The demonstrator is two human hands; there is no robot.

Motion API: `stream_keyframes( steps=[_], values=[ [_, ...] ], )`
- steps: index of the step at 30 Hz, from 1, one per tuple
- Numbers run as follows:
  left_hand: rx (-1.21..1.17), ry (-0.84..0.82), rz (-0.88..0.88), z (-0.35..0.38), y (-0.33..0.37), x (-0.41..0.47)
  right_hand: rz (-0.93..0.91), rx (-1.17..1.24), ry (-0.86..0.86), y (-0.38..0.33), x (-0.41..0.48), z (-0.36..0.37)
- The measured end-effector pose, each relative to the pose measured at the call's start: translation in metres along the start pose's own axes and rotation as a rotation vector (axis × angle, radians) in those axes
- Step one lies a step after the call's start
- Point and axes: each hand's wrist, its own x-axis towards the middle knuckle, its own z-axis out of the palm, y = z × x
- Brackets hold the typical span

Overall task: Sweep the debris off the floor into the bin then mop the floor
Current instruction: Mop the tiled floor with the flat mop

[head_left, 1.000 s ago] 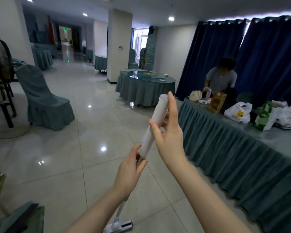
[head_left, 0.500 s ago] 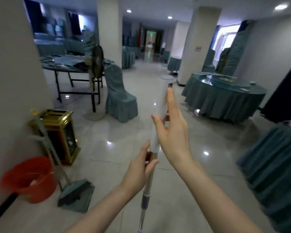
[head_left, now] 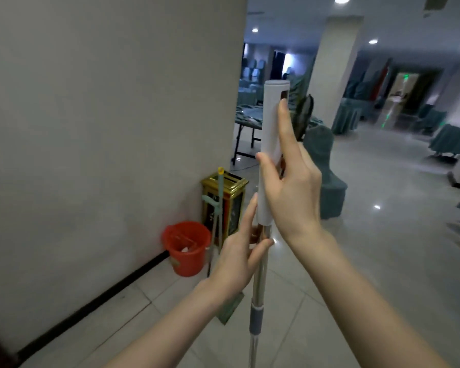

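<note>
Against wall (head_left: 91, 128), red bucket (head_left: 190, 264) holding white scraps (head_left: 184, 249), gold bin (head_left: 236, 205) behind, left hand (head_left: 238, 257) and right hand (head_left: 292, 200) clamped on mop (head_left: 271, 123)

We anchor on the mop pole (head_left: 258, 282), upright at centre. Left hand (head_left: 239, 258) grips it low, and right hand (head_left: 290, 189) grips it just above. Left of the pole we have the wall (head_left: 104, 128), with the bucket (head_left: 187, 248) at its foot and the bin (head_left: 229, 197) just behind the bucket. The dustpan (head_left: 230, 310) lies on the floor just left of the pole, its handle standing before the bin. Right of the pole and behind it is a chair (head_left: 327, 176), with a pillar (head_left: 332, 70) farther back.
</note>
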Motion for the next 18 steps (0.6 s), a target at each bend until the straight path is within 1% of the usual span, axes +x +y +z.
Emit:
stream_keyframes(
  steps=[3, 9, 18],
  values=[
    [0.061, 0.104, -0.042, -0.048, -0.006, -0.012, -0.040, 0.089, -0.059, -0.034, 0.005, 0.036],
    [0.272, 0.271, -0.106, -0.154, -0.028, -0.041, -0.064, 0.233, -0.134, -0.103, 0.008, 0.118],
    [0.408, 0.415, -0.195, -0.335, -0.064, -0.095, -0.129, 0.438, -0.211, -0.229, 0.009, 0.263]
  ],
)
